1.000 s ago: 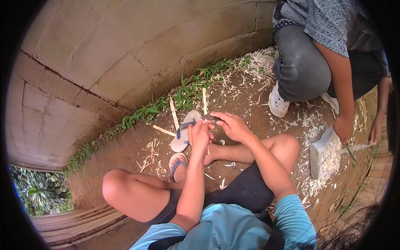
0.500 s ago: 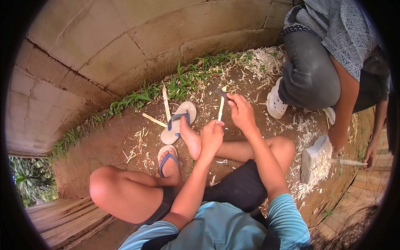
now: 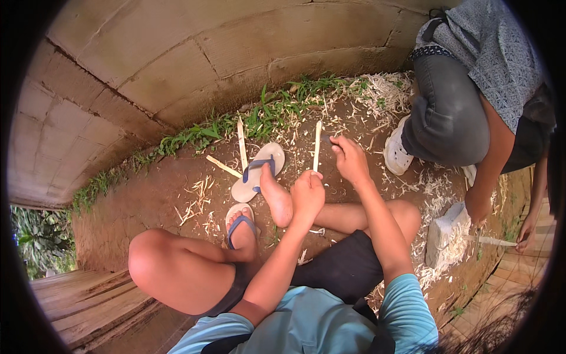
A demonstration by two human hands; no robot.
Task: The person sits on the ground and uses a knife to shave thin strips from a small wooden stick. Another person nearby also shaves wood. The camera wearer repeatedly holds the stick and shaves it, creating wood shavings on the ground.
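The left fingers (image 3: 309, 178) clamp the lower end of a pale stick (image 3: 317, 147), which juts out beyond them. Just right of it, the right fingers (image 3: 340, 146) pinch a dark tool (image 3: 326, 138). Farther out, left of both, lies another stick (image 3: 242, 144).

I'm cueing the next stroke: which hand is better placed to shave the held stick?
Right, probably: the right hand holds the dark blade beside the stick. The left hand is occupied gripping the stick's lower end.
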